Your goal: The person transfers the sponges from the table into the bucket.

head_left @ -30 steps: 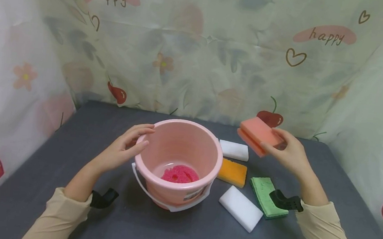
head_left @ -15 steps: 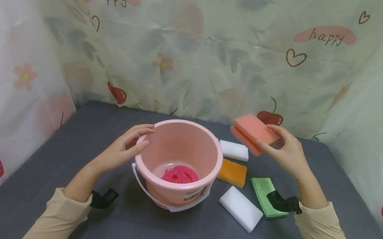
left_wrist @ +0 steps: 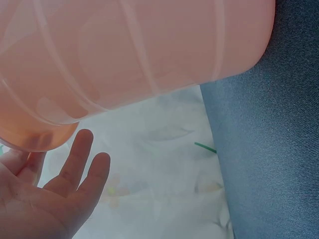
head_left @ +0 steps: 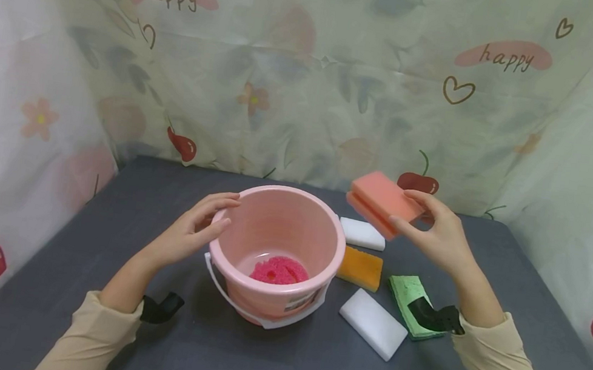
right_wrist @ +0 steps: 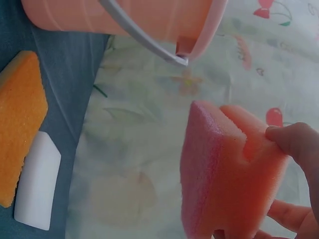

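Right hand (head_left: 441,238) clamps coral foam sponge with grooved sides (head_left: 385,202) between thumb and fingers, aloft just right of pale pink plastic bucket (head_left: 281,226)
Left hand (head_left: 189,231) loose, thumb and fingers apart, fingertips at bucket rim
Hot-pink textured sponge (head_left: 281,270) lies inside bucket
Soft foam probably wants light, even pinch; near rim, sponge's lower edge best carried well clear; left fingertips best steadying bucket without tipping it

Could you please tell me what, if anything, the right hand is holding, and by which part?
The right hand holds the coral sponge by the end farther from the bucket.
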`<state>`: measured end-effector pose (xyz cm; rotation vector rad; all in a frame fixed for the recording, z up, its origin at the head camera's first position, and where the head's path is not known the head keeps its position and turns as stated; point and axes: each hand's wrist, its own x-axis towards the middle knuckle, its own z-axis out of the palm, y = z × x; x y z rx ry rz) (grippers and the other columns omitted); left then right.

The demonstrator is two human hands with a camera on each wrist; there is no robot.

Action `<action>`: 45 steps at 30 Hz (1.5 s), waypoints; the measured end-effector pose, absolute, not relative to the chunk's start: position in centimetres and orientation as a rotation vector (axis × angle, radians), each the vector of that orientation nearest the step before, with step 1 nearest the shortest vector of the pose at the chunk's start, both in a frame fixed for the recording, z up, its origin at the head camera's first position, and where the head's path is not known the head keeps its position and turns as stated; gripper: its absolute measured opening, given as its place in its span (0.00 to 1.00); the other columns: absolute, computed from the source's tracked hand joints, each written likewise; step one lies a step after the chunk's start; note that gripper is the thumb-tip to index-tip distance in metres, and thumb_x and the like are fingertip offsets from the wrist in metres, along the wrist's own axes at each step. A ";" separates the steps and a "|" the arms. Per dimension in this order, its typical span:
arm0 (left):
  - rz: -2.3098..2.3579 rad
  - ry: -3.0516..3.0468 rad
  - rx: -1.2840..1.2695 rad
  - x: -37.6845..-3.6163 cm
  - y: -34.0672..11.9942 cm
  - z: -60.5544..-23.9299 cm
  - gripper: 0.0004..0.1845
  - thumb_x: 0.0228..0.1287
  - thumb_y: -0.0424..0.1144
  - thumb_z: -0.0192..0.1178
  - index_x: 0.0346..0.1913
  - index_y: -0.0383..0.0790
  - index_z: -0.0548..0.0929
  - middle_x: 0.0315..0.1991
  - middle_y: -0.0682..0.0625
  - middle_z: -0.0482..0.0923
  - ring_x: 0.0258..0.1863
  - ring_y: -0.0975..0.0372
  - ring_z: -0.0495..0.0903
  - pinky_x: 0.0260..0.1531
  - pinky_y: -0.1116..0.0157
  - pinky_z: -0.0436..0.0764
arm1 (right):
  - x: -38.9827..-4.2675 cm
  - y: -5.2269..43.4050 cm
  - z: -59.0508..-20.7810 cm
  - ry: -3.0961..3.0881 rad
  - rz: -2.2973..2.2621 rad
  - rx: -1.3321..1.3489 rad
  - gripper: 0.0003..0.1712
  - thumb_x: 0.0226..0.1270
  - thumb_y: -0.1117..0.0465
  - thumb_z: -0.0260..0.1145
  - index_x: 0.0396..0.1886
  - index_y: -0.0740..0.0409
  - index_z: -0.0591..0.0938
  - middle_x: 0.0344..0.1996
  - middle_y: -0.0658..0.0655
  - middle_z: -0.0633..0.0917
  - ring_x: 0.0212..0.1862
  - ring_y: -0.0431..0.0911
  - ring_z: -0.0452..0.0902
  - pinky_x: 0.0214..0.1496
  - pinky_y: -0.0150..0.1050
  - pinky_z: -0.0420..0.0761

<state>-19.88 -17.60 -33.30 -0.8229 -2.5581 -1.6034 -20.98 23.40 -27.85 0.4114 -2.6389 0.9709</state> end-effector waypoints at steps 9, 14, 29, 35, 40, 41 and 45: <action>-1.618 -2.556 -0.823 -19.8 -17.6 -33.3 0.22 0.67 0.37 0.51 0.64 0.41 0.67 0.70 0.46 0.57 0.66 0.49 0.62 0.50 0.79 0.72 | -20.4 22.4 -27.3 -2.586 0.953 0.454 0.28 0.59 0.53 0.67 0.59 0.55 0.73 0.53 0.60 0.78 0.46 0.41 0.69 0.47 0.26 0.69; -1.621 -2.554 -0.826 -19.8 -17.6 -33.3 0.22 0.67 0.37 0.51 0.64 0.41 0.67 0.70 0.46 0.56 0.65 0.49 0.62 0.50 0.79 0.72 | -20.0 21.9 -27.0 -2.562 0.959 0.489 0.28 0.59 0.55 0.67 0.59 0.56 0.73 0.53 0.60 0.78 0.47 0.43 0.70 0.48 0.30 0.69; -1.622 -2.555 -0.822 -19.7 -17.6 -33.1 0.23 0.67 0.36 0.51 0.64 0.41 0.67 0.70 0.46 0.57 0.65 0.49 0.62 0.51 0.78 0.72 | -19.1 20.0 -26.6 -2.533 0.970 0.594 0.28 0.57 0.57 0.68 0.59 0.56 0.74 0.53 0.58 0.79 0.49 0.48 0.73 0.49 0.27 0.70; -1.602 -2.568 -0.813 -19.8 -17.6 -33.1 0.23 0.67 0.36 0.51 0.64 0.41 0.67 0.70 0.46 0.57 0.65 0.49 0.63 0.52 0.75 0.73 | -18.9 19.1 -26.6 -2.547 0.972 0.612 0.28 0.57 0.57 0.69 0.58 0.55 0.74 0.51 0.56 0.80 0.48 0.47 0.74 0.50 0.33 0.72; -1.602 -2.574 -0.808 -19.7 -17.6 -33.1 0.23 0.67 0.36 0.51 0.64 0.42 0.67 0.70 0.47 0.56 0.65 0.50 0.63 0.53 0.70 0.75 | -18.6 18.3 -26.5 -2.544 1.006 0.647 0.28 0.57 0.57 0.69 0.58 0.54 0.74 0.51 0.55 0.80 0.49 0.47 0.75 0.52 0.40 0.74; -1.607 -2.572 -0.810 -19.7 -17.6 -33.1 0.23 0.67 0.36 0.51 0.64 0.42 0.67 0.70 0.47 0.56 0.65 0.50 0.63 0.53 0.70 0.75 | -18.6 18.2 -26.5 -2.546 1.019 0.654 0.28 0.57 0.57 0.69 0.58 0.53 0.74 0.51 0.55 0.80 0.50 0.47 0.75 0.52 0.42 0.75; -1.627 -2.565 -0.817 -19.7 -17.6 -33.1 0.23 0.67 0.37 0.51 0.64 0.42 0.67 0.71 0.47 0.56 0.66 0.50 0.62 0.52 0.74 0.74 | -18.4 17.6 -26.4 -2.567 1.079 0.662 0.28 0.57 0.57 0.69 0.59 0.51 0.74 0.52 0.53 0.79 0.51 0.47 0.75 0.54 0.47 0.75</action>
